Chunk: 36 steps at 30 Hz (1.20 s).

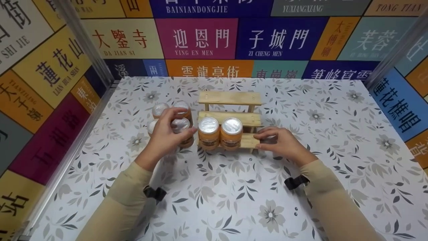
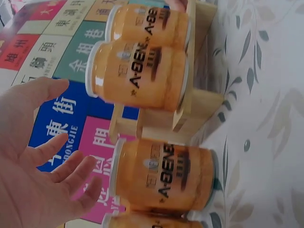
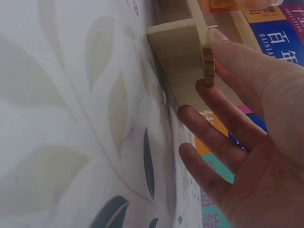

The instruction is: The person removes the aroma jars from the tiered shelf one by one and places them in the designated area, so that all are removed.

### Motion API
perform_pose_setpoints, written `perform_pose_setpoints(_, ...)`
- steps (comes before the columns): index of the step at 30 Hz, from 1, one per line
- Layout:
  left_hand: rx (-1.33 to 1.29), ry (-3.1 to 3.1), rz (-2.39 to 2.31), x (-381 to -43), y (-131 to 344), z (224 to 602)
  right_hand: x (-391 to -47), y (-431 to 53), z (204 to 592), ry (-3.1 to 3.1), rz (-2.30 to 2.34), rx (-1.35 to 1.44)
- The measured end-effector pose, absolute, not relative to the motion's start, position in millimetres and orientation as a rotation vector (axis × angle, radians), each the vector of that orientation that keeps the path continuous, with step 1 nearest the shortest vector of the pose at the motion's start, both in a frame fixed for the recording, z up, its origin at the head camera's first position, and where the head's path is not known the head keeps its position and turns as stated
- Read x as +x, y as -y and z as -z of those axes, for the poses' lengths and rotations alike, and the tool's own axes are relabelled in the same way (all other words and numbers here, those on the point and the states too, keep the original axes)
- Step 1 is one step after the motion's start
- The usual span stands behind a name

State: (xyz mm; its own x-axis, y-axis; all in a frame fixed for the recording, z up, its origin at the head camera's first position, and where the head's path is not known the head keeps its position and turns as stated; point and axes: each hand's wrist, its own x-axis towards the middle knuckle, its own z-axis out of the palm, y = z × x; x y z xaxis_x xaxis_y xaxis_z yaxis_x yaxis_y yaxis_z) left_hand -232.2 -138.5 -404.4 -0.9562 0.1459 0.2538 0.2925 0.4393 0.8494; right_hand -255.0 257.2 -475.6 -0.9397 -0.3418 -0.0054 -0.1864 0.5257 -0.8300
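Note:
A small three-step wooden rack (image 1: 229, 97) stands mid-table. Two orange jars with silver lids, a left jar (image 1: 208, 134) and a right jar (image 1: 231, 134), sit side by side on its lowest step. My right hand (image 1: 284, 142) pinches the right end of that step; in the right wrist view the thumb and index finger lie on either side of the board end (image 3: 207, 57). My left hand (image 1: 164, 132) is spread over several more jars left of the rack, the nearest being an orange jar (image 2: 164, 175). A gap shows between its fingers and the jars in the left wrist view.
The table has a white cloth (image 1: 214, 201) printed with grey leaves and flowers. Panels (image 1: 197, 38) with coloured blocks of lettering rise behind it and on both sides. Among the group on the left, one jar (image 1: 160, 108) stands at the back.

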Motion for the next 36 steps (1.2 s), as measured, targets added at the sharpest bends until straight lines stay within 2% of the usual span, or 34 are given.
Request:
perform_pose_setpoints(16, -0.506, 2.691, 1.520, -226, 110, 416, -253, -255, 480, -2.588, 1.414, -0.466)
perform_pose_setpoints(36, -0.332, 2.645, 1.584, -233, 92, 422, -257, -256, 476, -2.631, 1.365, -0.483)
